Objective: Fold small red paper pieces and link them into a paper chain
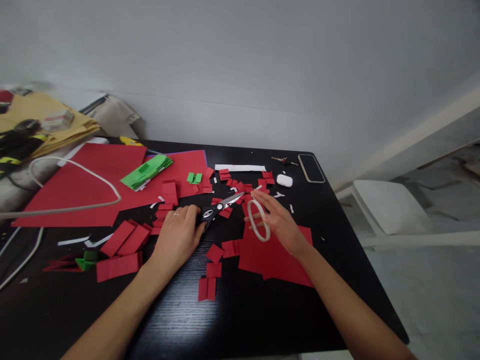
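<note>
The head view looks down on a black table [262, 310] pushed against a pale wall [262, 60]. To the right, off the table's edge, sits a white chair [390, 205] on a grey floor. At the far left lie yellow-brown paper bags [48, 125], and a white cable [75, 167] loops across a big red sheet [93, 180]. On that sheet rests a stack of green strips [147, 171]. Small red pieces [232, 180] are scattered over the middle of the table, with larger folded ones [123, 250] at the left. Near the far edge are a white strip [240, 167], a white earbud case [284, 180] and a phone [311, 168].

The left hand [178, 235] lies palm down on the table, fingers loosely curled, fingertips touching the black handles of the scissors [219, 206]. The scissors lie flat, blades nearly closed and pointing away to the right. Whether the fingers actually grip the handles is hard to tell; they seem only to rest against them.

The right hand [279, 220] hovers open, fingers spread, above another red sheet [277, 260]. A tape ring [258, 220] stands on edge just by its fingers, apparently touching them but not clasped, a little to the right of the scissors' blades.
</note>
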### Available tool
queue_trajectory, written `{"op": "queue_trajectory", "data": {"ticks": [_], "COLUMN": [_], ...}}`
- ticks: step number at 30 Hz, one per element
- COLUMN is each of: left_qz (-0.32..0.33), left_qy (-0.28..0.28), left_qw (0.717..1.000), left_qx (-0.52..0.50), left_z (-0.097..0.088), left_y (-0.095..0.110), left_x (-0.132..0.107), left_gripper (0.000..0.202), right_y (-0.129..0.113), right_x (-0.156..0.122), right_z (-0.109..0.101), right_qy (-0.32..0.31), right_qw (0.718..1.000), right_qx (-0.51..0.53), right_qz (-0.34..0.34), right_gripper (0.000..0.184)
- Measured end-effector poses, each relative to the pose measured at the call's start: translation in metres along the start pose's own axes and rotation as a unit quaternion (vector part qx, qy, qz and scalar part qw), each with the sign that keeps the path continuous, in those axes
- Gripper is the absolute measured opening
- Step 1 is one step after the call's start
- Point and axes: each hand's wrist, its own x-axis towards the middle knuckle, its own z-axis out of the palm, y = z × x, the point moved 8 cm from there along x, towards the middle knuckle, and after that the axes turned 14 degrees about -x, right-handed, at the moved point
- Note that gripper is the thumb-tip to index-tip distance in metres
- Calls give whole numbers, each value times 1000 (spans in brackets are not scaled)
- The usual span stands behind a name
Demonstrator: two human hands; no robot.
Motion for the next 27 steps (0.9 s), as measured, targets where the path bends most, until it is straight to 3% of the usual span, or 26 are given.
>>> {"op": "queue_trajectory", "data": {"ticks": [6, 10, 14, 18, 27], "left_qz": [6, 5, 8, 2, -14], "left_qy": [1, 9, 7, -3, 0], "left_qw": [1000, 1000, 1000, 1000, 1000], "left_qx": [5, 0, -15, -25, -18], "left_z": [3, 3, 4, 4, 1], "left_y": [0, -1, 1, 1, 0], "left_x": [-1, -2, -2, -2, -1], "left_gripper": [12, 11, 13, 12, 10], "right_y": [2, 13, 20, 26, 22], "right_x": [1, 2, 3, 4, 4], "right_z": [20, 22, 22, 25, 22], "right_qy": [-70, -74, -77, -92, -67], "right_qw": [997, 997, 996, 994, 993], "right_qx": [-12, 13, 24, 44, 66], "right_qz": [10, 32, 30, 48, 68], "right_gripper": [51, 50, 61, 54, 55]}}
